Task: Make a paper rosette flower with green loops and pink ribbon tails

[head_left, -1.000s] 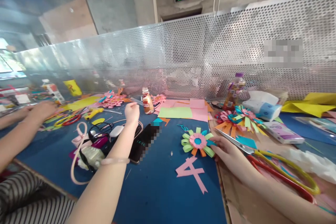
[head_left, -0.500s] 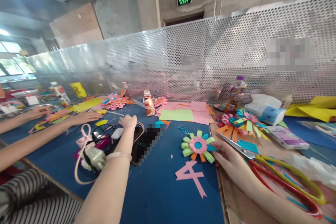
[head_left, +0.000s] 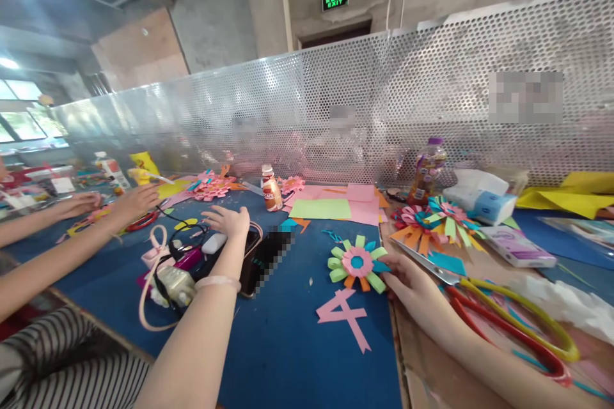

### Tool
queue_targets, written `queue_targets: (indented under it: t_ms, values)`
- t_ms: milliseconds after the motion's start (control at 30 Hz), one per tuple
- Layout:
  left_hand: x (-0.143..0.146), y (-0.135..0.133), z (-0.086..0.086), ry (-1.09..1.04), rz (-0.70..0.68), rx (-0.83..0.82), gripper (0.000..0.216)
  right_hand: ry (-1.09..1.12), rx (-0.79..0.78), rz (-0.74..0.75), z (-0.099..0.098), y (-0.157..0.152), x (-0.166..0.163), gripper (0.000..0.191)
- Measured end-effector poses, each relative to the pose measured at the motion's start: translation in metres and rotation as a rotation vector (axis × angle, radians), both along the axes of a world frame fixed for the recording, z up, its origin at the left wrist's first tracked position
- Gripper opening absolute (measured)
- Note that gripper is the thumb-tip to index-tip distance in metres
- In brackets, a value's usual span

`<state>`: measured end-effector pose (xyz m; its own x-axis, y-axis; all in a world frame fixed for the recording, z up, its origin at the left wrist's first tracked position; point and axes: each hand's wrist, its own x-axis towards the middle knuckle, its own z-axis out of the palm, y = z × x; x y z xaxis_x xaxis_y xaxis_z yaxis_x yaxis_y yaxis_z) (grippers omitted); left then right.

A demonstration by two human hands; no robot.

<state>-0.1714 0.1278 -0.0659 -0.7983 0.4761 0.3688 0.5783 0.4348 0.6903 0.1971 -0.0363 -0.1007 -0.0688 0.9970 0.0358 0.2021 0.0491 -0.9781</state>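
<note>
"What lies underneath it all?"
"A blue worktop [head_left: 283, 345]."
"And the left hand [head_left: 229, 222]?"
"Its fingers are spread, holding nothing."
"The right hand [head_left: 407, 276]?"
"Fingers bent, touching the paper flower [head_left: 357, 262] just left of them; whether they pinch it, I can't tell."
"Anything smaller?"
"A white rounded object [head_left: 214, 243], near the left fingers."

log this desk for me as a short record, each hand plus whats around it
left hand: open, fingers spread, near a black rectangular phone
right hand: at the edge of a green, orange and blue-petalled paper flower; grip unclear
beside right forearm: metal scissors with red and yellow handles
nearer than flower: crossed pink paper strips
surface: blue tabletop
</note>
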Motion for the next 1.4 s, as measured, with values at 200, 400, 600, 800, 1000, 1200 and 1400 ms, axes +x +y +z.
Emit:
queue_targets:
  t_ms: [200,400,600,800,1000,1200,1400]
  values:
    - [0.000,0.002,-0.001,0.002,0.016,0.040,0.097,0.002,0.006,0.004,-0.001,0.000,0.001,0.027]
    - [0.004,0.003,-0.004,0.041,0.033,0.082,0.100,0.014,0.009,0.023,0.002,-0.001,-0.001,0.025]
    - [0.019,-0.002,-0.006,0.238,-0.050,0.098,0.098,0.011,0.036,0.007,0.000,-0.001,0.000,0.022]
    - [0.023,-0.007,-0.002,0.439,-0.125,0.089,0.055,0.011,0.029,0.011,-0.002,0.001,0.002,0.023]
    - [0.023,-0.012,-0.001,0.561,-0.186,0.075,0.032,0.016,0.037,0.026,-0.001,0.001,0.002,0.022]
    - [0.024,-0.012,0.004,0.499,-0.182,0.106,0.022,0.003,0.054,0.032,-0.001,0.002,0.003,0.022]
    - [0.032,-0.023,0.012,0.415,-0.149,0.116,0.031,0.010,0.056,0.027,-0.002,0.002,0.002,0.024]
